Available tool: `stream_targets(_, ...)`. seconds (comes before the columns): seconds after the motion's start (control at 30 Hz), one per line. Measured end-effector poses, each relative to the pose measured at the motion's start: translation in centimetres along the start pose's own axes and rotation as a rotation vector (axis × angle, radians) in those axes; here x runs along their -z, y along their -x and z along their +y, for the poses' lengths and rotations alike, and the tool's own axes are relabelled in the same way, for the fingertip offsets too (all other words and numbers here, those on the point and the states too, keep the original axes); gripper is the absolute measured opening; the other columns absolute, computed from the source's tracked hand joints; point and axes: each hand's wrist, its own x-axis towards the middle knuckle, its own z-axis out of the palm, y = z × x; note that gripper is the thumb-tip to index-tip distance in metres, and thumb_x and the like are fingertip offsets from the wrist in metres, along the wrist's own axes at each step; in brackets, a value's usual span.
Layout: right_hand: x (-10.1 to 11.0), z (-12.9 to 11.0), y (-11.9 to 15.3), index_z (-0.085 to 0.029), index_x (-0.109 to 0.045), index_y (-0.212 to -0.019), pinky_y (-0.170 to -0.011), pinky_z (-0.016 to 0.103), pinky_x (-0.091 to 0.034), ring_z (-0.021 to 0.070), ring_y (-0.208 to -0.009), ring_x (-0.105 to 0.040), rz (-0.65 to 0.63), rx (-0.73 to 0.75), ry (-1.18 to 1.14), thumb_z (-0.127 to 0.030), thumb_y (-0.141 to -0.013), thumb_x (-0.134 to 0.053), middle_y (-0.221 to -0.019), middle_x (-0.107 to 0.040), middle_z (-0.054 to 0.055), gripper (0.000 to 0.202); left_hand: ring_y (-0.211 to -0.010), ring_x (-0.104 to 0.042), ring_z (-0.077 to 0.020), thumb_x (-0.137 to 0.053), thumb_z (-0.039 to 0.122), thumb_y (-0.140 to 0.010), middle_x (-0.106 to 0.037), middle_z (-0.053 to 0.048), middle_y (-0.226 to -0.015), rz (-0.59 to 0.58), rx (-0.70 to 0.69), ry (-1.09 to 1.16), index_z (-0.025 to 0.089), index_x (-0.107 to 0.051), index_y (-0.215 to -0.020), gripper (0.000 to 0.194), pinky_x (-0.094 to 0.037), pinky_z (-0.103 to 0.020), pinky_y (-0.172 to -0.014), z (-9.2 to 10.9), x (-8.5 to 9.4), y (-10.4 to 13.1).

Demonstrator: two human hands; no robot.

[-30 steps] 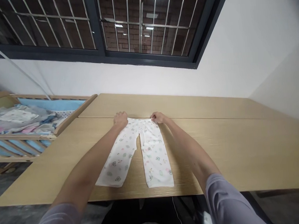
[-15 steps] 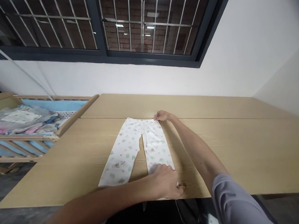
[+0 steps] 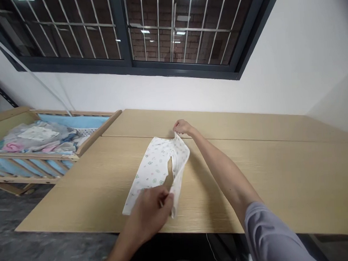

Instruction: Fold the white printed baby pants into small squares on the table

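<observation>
our right fingertips are closed in a narrow pinch on the right-hand corner of the waistband, and our right hand [image 3: 183,127] lifts that corner off the wood. our left hand [image 3: 151,211] has thumb and fingers drawn together at the lower end of the right leg; its exact grip on the hem is partly hidden by the hand itself.

the white printed trousers [image 3: 154,162] lie between our hands on the table [image 3: 251,177], left leg flat, right leg raised and curling inward. we judge the cloth light, thin and soft, in no danger of breaking but quick to sag or crease, so the waistband corner and the hem are the firm places to pinch, with the leg held lightly taut between them.

the hem end is near the table's front edge, and our left forearm crosses that edge. bare wood stretches wide to our right; to our left there is some before the wooden crib [image 3: 99,133] with its heaped clothes [image 3: 44,135]. beyond the table's far edge stands the white wall [image 3: 160,88].
</observation>
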Motion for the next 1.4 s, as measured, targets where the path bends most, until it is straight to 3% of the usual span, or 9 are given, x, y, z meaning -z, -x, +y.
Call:
stream_targets(0.27,-6.9,-7.6,-2.4,-0.009,-0.071,-0.09,-0.071,0.028,-0.053,0.0261,-0.088,-0.071,0.022,-0.008,0.123,-0.011,-0.07,-0.072,-0.093,-0.073,0.017,0.02,-0.052,-0.062,-0.0224,-0.045,0.051,-0.086,-0.065,-0.003,-0.055,0.239,0.26,-0.131,0.027,-0.058,-0.058,0.039,-0.038,-0.031,-0.05,-8.1,1.8,4.5)
stream_targets(0.43,-9.7,-8.9,-2.0,-0.009,-0.07,-0.096,-0.077,0.033,-0.055,0.0314,-0.097,-0.071,-0.009,-0.002,0.201,-0.009,-0.07,-0.074,-0.103,-0.072,0.021,0.027,-0.053,-0.066,-0.0254,-0.05,0.041,-0.087,-0.068,-0.003,-0.057,0.313,0.295,-0.412,0.027,-0.06,-0.06,0.032,-0.03,-0.03,-0.049,-9.8,1.2,4.8)
stream_targets(0.57,-9.8,-8.8,-0.1,-0.011,-0.061,-0.12,-0.092,0.038,-0.052,0.0314,-0.112,-0.065,0.038,0.067,0.227,-0.023,-0.09,-0.063,-0.119,-0.068,0.021,0.032,-0.051,-0.065,-0.0248,-0.053,0.042,-0.089,-0.07,-0.001,-0.061,0.411,0.323,-0.61,0.028,-0.062,-0.071,0.024,-0.024,-0.029,-0.047,-9.9,0.8,6.0)
stream_targets(0.7,-10.0,-8.4,5.8,-0.013,-0.045,-0.142,-0.106,0.046,-0.045,0.0316,-0.128,-0.056,0.023,0.473,0.185,-0.04,-0.103,-0.044,-0.142,-0.056,0.021,0.048,-0.073,-0.069,-0.0214,-0.053,0.04,-0.096,-0.073,-0.003,-0.084,0.608,-0.021,-0.637,0.024,-0.064,-0.096,0.019,-0.044,-0.031,-0.064,-9.3,-0.5,7.8)
stream_targets(0.8,-11.4,-7.8,12.5,-0.016,-0.035,-0.153,-0.116,0.05,-0.037,0.0316,-0.145,-0.039,-0.208,0.839,0.177,-0.053,-0.103,-0.042,-0.16,-0.037,0.018,0.063,-0.1,-0.068,-0.0236,-0.055,0.032,-0.095,-0.072,-0.011,-0.113,0.592,-0.332,-0.644,0.02,-0.062,-0.121,0.029,-0.047,-0.034,-0.087,-9.2,-1.7,8.4)
stream_targets(0.87,-12.7,-7.0,16.4,-0.018,-0.028,-0.158,-0.121,0.05,-0.029,0.0302,-0.153,-0.025,-0.356,1.036,0.202,-0.054,-0.105,-0.038,-0.167,-0.023,0.016,0.065,-0.113,-0.064,-0.0256,-0.057,0.03,-0.093,-0.068,-0.013,-0.129,0.552,-0.388,-0.7,0.018,-0.058,-0.133,0.041,-0.044,-0.035,-0.093,-9.7,-2.3,8.5)
stream_targets(1.0,-14.7,-5.3,19.7,-0.009,-0.032,-0.157,-0.125,0.041,-0.022,0.0238,-0.156,-0.019,-0.44,1.222,0.225,-0.042,-0.108,-0.038,-0.165,-0.026,0.018,0.06,-0.126,-0.059,-0.0305,-0.062,0.036,-0.09,-0.063,-0.016,-0.14,0.517,-0.394,-0.795,0.019,-0.056,-0.136,0.05,-0.039,-0.042,-0.099,-10.9,-3.5,8.9)
stream_targets(1.17,-14.5,-3.9,16.5,-0.012,-0.029,-0.16,-0.126,0.044,-0.019,0.0253,-0.155,-0.02,-0.482,1.122,0.227,-0.05,-0.106,-0.037,-0.165,-0.025,0.015,0.066,-0.131,-0.056,-0.0297,-0.061,0.034,-0.09,-0.06,-0.015,-0.144,0.484,-0.355,-0.849,0.022,-0.051,-0.143,0.056,-0.036,-0.045,-0.102,-11.5,-4.2,9.7)
stream_targets(1.4,-13.5,-2.2,7.5,-0.021,-0.023,-0.163,-0.128,0.044,-0.007,0.0252,-0.157,-0.013,-0.433,0.917,0.304,-0.063,-0.102,-0.035,-0.168,-0.016,0.008,0.075,-0.122,-0.063,-0.028,-0.061,0.031,-0.088,-0.066,-0.013,-0.138,0.595,-0.419,-0.837,0.025,-0.058,-0.138,0.05,-0.036,-0.043,-0.102,-12.9,-4.8,9.1)
